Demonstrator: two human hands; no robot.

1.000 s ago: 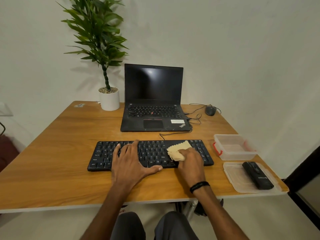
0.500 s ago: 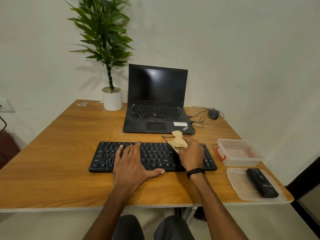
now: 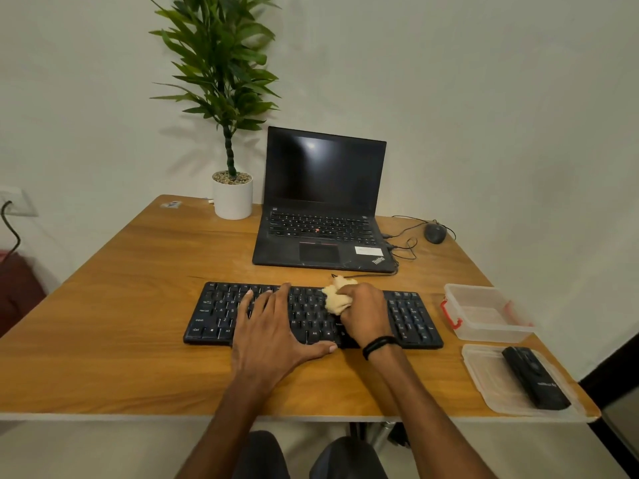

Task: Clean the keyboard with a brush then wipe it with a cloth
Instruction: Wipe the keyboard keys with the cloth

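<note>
You've one keyboard [image 3: 214, 316] under your left hand [image 3: 273, 335], one cloth [image 3: 334, 299] in your right hand [image 3: 367, 314], one laptop [image 3: 321, 233], one plant [image 3: 224, 74] and one mouse [image 3: 435, 233] beyond them

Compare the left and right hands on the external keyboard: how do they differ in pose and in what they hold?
The left hand lies flat on the keyboard, fingers spread, holding nothing; the right hand curls round a bunched yellow cloth. The left hand covers keys left of the middle; the right hand sits right of centre. The right wrist wears a black band; the left wrist is bare. Both hands rest on the keyboard.
</note>
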